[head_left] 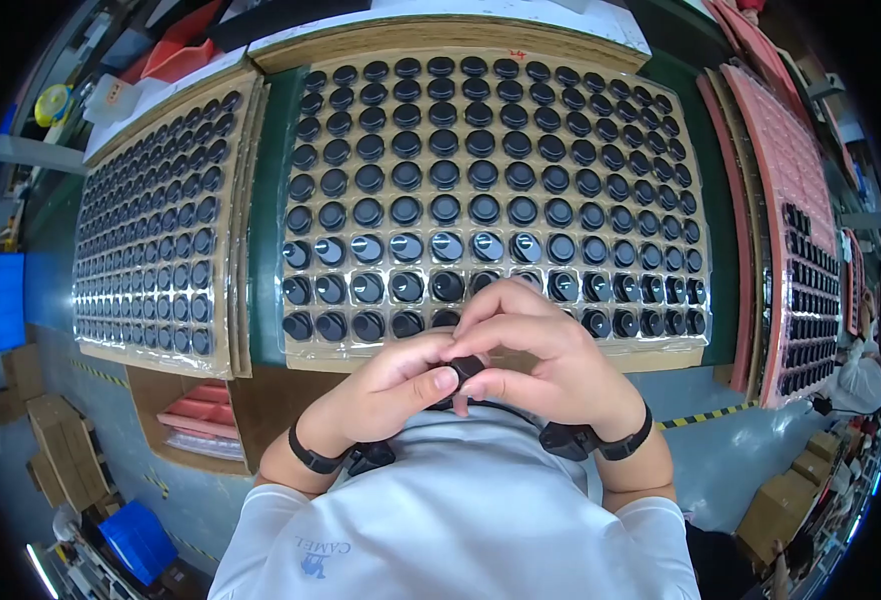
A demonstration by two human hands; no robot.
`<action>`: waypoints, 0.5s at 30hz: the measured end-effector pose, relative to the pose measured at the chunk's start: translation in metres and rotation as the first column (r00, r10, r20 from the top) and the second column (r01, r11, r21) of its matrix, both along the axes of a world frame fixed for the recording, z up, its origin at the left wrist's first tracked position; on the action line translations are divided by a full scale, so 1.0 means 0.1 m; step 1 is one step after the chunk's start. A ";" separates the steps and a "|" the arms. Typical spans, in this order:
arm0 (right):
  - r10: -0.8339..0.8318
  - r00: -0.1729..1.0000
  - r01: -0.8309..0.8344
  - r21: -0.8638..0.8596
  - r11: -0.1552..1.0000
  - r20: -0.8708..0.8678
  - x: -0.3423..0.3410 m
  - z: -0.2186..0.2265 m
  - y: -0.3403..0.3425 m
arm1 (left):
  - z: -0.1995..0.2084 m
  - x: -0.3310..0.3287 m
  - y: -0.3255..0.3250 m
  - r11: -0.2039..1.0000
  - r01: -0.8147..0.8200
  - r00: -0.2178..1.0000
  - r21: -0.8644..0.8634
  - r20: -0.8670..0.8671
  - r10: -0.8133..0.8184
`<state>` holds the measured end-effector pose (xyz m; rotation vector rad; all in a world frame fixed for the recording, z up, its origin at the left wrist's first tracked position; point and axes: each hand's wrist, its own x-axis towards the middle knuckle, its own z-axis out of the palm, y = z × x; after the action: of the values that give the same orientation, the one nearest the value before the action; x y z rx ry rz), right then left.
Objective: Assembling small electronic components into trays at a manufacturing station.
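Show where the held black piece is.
The piece is just below centre, slightly right, in the head view, between the left hand and right hand, by the middle tray.

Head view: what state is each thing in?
Black part: held between both hands
Left hand: gripping the part
Right hand: gripping the part
Middle tray: loaded, in rows
Left tray: loaded
Right pink tray: partly loaded
Cardboard box: open, pink pieces inside

black piece [470, 366]: partly hidden by hands [543, 345] | shirt [461, 510]: cut by lower edge
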<state>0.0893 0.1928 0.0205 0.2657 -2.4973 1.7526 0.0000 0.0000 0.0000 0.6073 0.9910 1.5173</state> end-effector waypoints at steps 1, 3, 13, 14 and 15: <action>-0.011 0.999 0.015 -0.110 0.994 0.033 0.01 -0.03 0.02 | 0.00 -0.01 0.00 1.000 0.015 1.000 0.004 -0.020 -0.015; -0.023 0.995 0.055 -0.323 0.945 0.100 0.05 -0.05 0.07 | -0.01 -0.01 0.02 0.999 0.045 0.997 0.013 -0.058 -0.044; -0.432 0.871 0.473 0.642 0.604 -0.236 0.05 -0.03 0.52 | 0.09 0.01 0.04 0.988 -0.152 0.977 -0.003 -0.151 0.150; -0.422 0.873 0.462 0.693 0.553 -0.245 0.05 -0.06 0.54 | 0.11 0.01 0.05 0.987 -0.162 0.976 -0.009 -0.151 0.159; -0.411 0.876 0.448 0.740 0.502 -0.251 0.04 -0.07 0.54 | 0.12 0.01 0.05 0.985 -0.173 0.974 -0.017 -0.152 0.169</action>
<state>0.0930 0.2472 0.0137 -0.2796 -2.7902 0.3757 0.0008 0.0045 0.0118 0.6351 1.2053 1.6225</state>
